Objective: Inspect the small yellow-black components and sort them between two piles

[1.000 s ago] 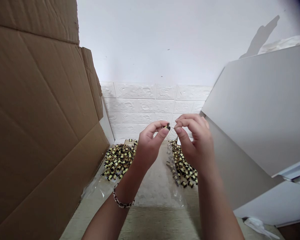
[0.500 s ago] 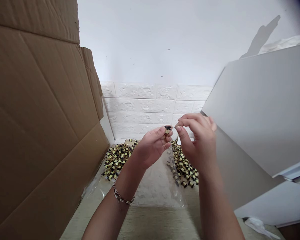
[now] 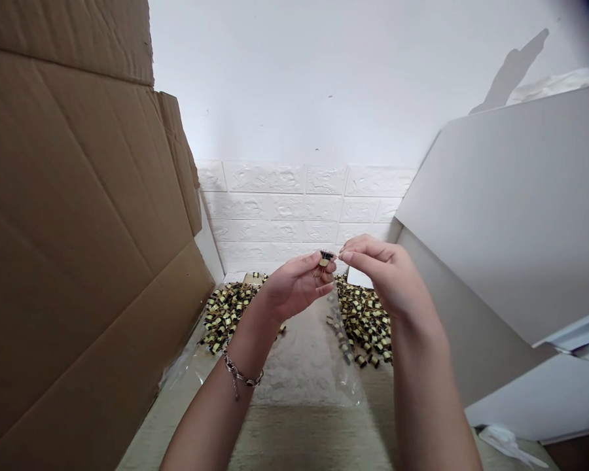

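Between the thumb and fingers of my left hand [image 3: 297, 284] is a small black and yellow coil part [image 3: 325, 259], with thin pins on top and copper-coloured wires hanging below. My right hand [image 3: 380, 265] is just right of it, thumb and index finger pinched at a thin wire end beside the part. Behind my left forearm lies a pile of similar parts [image 3: 228, 314]. A second pile [image 3: 368, 320] lies behind my right hand and wrist.
A clear plastic bag [image 3: 307, 366] lies flat on the table [image 3: 294, 435] between the piles. A tall cardboard sheet [image 3: 78, 229] stands at the left, white panels [image 3: 510, 216] at the right. A white brick-patterned wall [image 3: 275, 208] is behind.
My right hand has turned and dropped slightly, its fingertips closer to the part. My left hand has shifted slightly left and down, with the part tilted a little.
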A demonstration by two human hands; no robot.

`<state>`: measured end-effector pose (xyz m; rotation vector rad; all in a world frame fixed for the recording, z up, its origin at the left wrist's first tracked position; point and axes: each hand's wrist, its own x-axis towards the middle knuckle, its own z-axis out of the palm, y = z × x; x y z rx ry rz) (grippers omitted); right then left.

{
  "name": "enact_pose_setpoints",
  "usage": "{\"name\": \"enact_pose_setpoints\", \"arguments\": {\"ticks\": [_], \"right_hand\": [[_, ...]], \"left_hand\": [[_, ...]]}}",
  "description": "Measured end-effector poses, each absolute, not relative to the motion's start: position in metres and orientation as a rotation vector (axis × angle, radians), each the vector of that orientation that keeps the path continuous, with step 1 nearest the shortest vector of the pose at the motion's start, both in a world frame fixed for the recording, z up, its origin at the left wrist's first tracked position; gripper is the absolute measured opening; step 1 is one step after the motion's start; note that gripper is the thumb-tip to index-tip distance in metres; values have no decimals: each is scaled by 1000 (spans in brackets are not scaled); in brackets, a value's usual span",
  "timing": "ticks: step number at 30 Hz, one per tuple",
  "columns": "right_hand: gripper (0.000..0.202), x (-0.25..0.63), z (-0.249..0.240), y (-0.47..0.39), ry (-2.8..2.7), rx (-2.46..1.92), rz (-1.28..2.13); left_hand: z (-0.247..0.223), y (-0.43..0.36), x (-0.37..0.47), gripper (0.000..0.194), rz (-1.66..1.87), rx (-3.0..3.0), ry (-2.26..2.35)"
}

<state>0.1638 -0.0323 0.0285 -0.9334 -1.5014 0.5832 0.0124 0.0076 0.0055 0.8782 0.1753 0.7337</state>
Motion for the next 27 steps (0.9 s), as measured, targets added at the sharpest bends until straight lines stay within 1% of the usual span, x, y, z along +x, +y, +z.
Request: {"name": "enact_pose_setpoints", "arguments": {"ticks": [5,17,22,27], "right_hand": [[8,167,27,-28,-1456,-869,836],[12,166,26,-25,-1425,-737,1059],[11,168,24,-22,-1441,-695,1191],[8,170,22,-19,-1402,-655,1242]], "left_hand": [[3,10,11,16,673,876,157],[1,11,10,21,592,878,62],[1,11,11,24,588,871,73],[0,11,11,26,584,845,82]]}}
